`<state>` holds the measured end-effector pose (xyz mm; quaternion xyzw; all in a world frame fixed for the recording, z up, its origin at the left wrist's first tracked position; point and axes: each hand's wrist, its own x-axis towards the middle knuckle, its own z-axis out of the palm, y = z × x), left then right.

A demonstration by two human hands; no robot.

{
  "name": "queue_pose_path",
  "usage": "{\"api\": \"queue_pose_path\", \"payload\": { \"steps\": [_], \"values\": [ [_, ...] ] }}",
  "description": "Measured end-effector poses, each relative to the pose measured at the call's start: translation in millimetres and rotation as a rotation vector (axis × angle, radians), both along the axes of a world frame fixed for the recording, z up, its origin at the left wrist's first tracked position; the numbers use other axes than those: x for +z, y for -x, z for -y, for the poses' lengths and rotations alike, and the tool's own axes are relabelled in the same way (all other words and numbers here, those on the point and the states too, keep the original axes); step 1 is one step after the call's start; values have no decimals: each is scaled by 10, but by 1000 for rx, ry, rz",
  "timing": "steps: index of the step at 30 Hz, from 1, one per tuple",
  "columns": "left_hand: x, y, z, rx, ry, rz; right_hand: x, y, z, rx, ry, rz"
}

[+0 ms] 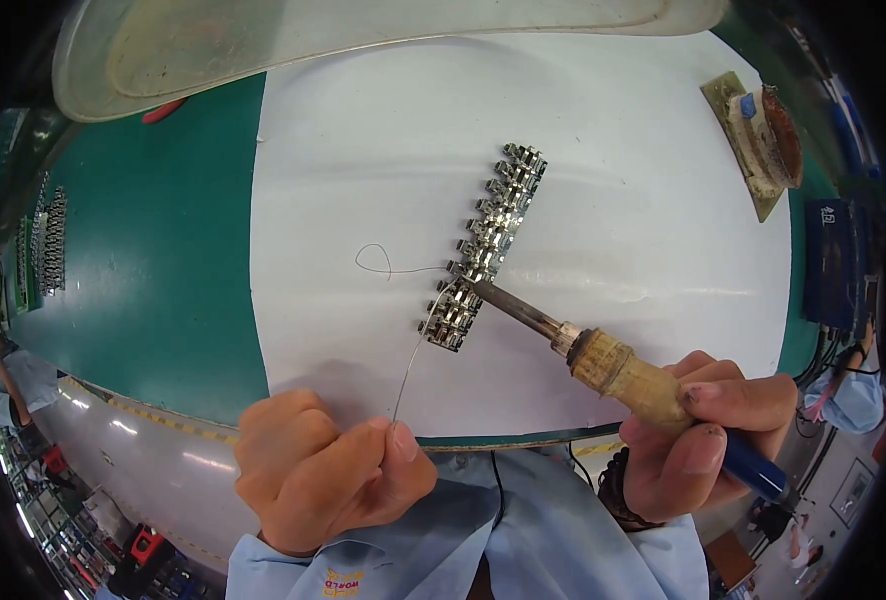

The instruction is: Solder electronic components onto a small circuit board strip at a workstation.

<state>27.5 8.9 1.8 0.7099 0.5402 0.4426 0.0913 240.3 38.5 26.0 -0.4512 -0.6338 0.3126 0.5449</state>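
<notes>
- The worktop (143,260) is green, with a big white sheet (623,170) laid over its middle and right side.
- A clear plastic tray (263,50) sits at the far edge of the worktop.
- The right hand (708,430) is closed tight around the soldering iron (613,368), gripping its wrapped tan handle near the close edge. The handle is the safe place to hold it. I think the metal tip is very hot.
- The left hand (328,470) is curled up, with thumb and finger pinching the solder wire (410,372). The wire looks thin, light and bendy, so it likely wobbles if held far from its end.
- A row of shiny metal parts (483,245) lies in the middle of the white sheet. The iron's tip and the wire's end both meet at its lower part. The pieces look small, hard and easy to knock out of line.
- A small stand with a brown sponge (763,140) sits at the far right corner.
- More metal parts (51,240) lie at the left edge.
</notes>
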Motion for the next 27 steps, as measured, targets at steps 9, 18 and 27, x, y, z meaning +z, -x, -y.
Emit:
{"api": "queue_pose_path", "payload": {
  "steps": [9,18,27],
  "values": [
    [6,-11,-6,-26,6,-3,0,3,-11,-40,0,11],
    [-13,-18,-24,-52,-5,-15,31,-19,2,-22,36,13],
    [-6,-58,-56,-43,4,-34,30,-49,43,-9,78,33]
  ]
}}
